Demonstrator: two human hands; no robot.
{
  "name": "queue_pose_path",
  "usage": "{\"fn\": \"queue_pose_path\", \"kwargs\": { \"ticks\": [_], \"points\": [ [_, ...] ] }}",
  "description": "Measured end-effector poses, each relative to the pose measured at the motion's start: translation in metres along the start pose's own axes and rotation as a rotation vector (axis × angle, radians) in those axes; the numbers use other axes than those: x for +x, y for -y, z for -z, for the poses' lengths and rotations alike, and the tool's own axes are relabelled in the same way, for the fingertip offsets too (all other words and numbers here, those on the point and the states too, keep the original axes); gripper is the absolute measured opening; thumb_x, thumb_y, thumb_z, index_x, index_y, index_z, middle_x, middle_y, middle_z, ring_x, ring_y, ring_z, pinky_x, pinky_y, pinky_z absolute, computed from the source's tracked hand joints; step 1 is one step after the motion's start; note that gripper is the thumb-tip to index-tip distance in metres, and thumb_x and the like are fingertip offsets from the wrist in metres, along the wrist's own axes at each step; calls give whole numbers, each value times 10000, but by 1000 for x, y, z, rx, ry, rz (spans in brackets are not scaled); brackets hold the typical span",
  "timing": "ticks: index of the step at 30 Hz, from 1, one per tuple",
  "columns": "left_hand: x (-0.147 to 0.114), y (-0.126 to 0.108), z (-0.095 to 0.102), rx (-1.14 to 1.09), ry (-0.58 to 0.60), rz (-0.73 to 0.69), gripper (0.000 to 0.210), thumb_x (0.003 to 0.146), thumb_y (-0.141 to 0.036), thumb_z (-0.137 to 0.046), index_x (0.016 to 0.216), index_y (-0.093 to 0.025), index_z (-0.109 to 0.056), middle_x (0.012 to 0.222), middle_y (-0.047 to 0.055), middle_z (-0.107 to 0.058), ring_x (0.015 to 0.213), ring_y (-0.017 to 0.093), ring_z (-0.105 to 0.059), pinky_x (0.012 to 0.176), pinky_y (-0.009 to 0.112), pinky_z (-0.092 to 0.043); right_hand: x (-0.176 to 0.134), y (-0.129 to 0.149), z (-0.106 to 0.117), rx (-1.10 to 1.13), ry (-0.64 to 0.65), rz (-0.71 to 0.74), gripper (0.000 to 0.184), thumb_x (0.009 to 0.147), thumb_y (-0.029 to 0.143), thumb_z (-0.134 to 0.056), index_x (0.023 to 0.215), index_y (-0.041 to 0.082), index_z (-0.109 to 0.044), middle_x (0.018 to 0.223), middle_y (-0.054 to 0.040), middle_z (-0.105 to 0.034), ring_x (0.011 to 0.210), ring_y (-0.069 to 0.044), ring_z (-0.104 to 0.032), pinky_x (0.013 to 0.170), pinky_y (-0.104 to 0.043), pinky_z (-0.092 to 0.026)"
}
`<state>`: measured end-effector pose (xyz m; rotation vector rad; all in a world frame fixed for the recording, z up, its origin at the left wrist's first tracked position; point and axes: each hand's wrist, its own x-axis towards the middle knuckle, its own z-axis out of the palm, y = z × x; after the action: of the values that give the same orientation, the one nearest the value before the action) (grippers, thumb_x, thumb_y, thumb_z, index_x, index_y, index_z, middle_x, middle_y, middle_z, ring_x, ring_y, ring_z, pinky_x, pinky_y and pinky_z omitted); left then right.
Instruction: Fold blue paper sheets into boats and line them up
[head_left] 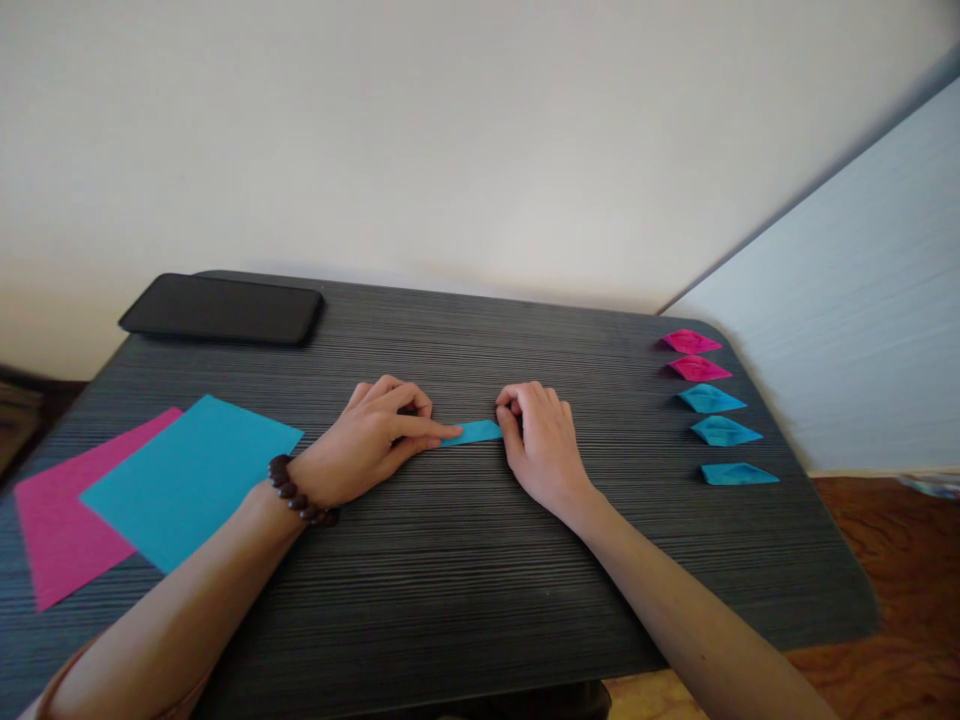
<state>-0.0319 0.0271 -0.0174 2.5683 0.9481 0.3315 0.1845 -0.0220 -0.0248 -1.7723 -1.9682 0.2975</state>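
A narrow folded strip of blue paper (478, 432) lies on the dark table between my hands. My left hand (386, 425), with a dark bead bracelet (292, 490) at the wrist, presses a fingertip on the strip's left end. At the right end, my right hand (538, 440) pinches the paper between thumb and curled fingers. The parts of the strip under my fingers are hidden. Left of my left hand, a flat blue sheet (195, 475) overlaps a pink sheet (67, 510).
Several folded paper boats stand in a column along the right side, with a pink boat (691, 342) at the back and a blue boat (739, 474) in front. A black phone-like slab (225, 310) lies at the back left. The wall (465, 150) borders the table's (450, 600) far edge.
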Motion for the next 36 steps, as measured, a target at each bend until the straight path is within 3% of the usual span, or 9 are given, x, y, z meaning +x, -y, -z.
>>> {"fn": "queue_pose_path", "kwargs": {
  "ticks": [4, 11, 17, 24, 29, 36],
  "points": [
    [0, 0, 0, 18, 19, -3, 289, 895, -324, -478, 1145, -420, -586, 931, 11, -546, 887, 181, -442, 797, 337, -318, 0, 2, -1, -25, 2, 7, 159, 874, 343, -489, 952, 207, -516, 910, -56, -571, 832, -212, -484, 720, -337, -327],
    [0, 1, 2, -22, 17, 15, 276, 880, -345, -503, 1128, -415, -600, 922, 3, -539, 868, 169, -448, 804, 325, -317, 1, -1, 1, -10, 40, 16, 74, 879, 262, -478, 919, 232, -533, 893, -36, -576, 825, -204, -482, 703, -328, -317],
    [-1, 0, 4, 2, 26, -15, 400, 766, -515, -595, 1142, -379, -601, 999, 19, -544, 924, 200, -455, 817, 345, -321, 0, -1, 5, -3, 55, 51, 113, 899, 273, -454, 890, 227, -557, 859, -32, -573, 826, -198, -481, 717, -330, -323],
    [-1, -1, -2, 24, -76, -9, 276, 896, -359, -471, 1120, -299, -620, 981, 36, -579, 904, 181, -495, 808, 337, -347, -4, -3, 10, 55, 160, 221, 279, 840, 428, -550, 1057, 255, -577, 999, -44, -571, 914, -209, -497, 776, -348, -352],
    [0, -5, -3, 12, -107, -35, 272, 907, -330, -450, 1097, -251, -629, 987, 49, -585, 907, 179, -505, 818, 335, -370, -3, -4, 8, 84, 161, 231, 177, 898, 325, -488, 992, 235, -608, 944, -30, -598, 884, -182, -513, 769, -329, -363],
    [3, -8, -8, 4, -127, -23, 223, 904, -309, -465, 976, -231, -661, 927, 28, -638, 859, 170, -539, 789, 329, -386, -2, -2, 5, 128, 144, 240, 187, 917, 285, -458, 944, 206, -626, 907, -23, -616, 837, -159, -532, 753, -308, -374]
  ]
}}
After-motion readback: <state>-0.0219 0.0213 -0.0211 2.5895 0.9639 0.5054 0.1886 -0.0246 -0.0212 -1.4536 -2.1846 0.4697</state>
